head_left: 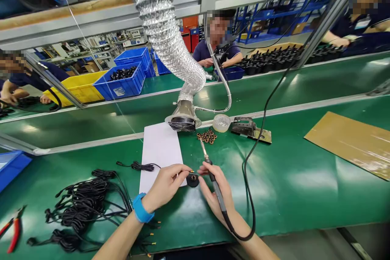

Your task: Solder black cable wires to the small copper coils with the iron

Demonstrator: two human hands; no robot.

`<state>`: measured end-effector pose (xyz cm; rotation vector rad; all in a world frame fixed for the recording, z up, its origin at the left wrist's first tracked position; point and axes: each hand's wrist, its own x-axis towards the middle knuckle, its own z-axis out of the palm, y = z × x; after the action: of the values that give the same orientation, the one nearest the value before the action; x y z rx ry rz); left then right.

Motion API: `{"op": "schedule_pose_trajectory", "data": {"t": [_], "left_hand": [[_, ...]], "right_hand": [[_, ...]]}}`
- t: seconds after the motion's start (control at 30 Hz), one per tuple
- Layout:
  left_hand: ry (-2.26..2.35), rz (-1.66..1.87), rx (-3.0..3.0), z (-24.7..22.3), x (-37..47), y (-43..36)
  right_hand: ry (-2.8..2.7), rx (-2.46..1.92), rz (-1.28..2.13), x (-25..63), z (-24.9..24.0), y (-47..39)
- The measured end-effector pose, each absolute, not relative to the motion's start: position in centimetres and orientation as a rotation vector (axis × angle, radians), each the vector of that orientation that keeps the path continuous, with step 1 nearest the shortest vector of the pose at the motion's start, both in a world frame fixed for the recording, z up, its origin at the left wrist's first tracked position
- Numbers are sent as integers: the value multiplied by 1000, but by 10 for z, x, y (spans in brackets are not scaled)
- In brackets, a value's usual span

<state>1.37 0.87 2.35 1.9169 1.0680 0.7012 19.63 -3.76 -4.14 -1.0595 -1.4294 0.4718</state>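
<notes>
My left hand [166, 183], with a blue band at the wrist, pinches the stripped end of a black cable [142, 166] whose thin coloured wires show at the fingertips. Just beyond those fingertips lies a round black part [192, 181] with a small copper-coloured ring on it. A soldering iron [217, 191] is held in my right hand [221, 187], its metal tip pointing away toward a pile of small copper-wound rings [207, 136]. White paper [160, 146] lies partly beneath the cable and my left hand.
Bundled black cables [85, 199] and red-handled pliers [15, 227] lie at left. A fume duct [183, 113] hangs over the bench. Behind the rings stand a round tub [221, 123] and an iron stand [251, 129]. Brown sheet [350, 144] lies right; co-workers sit beyond.
</notes>
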Motion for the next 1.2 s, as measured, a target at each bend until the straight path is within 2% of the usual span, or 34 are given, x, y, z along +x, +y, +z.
{"op": "schedule_pose_trajectory", "data": {"t": [0.33,0.6,0.8,1.03,1.2], "left_hand": [[1033,728,1704,13,20,1],[1160,786,1651,10,23,-8],[1193,901,1466,4,24,-10],[968,1021,981,5,30,-10],[965,1027,924,11,29,-9]], "right_hand": [[-1228,-1101,671,183,-48,-35],[-937,-1087,907,171,-33,-39],[-839,-1119,911,159,-26,-42],[-748,-1172,861,142,-25,-45],[-767,-1197,815,137,-23,-45]]}}
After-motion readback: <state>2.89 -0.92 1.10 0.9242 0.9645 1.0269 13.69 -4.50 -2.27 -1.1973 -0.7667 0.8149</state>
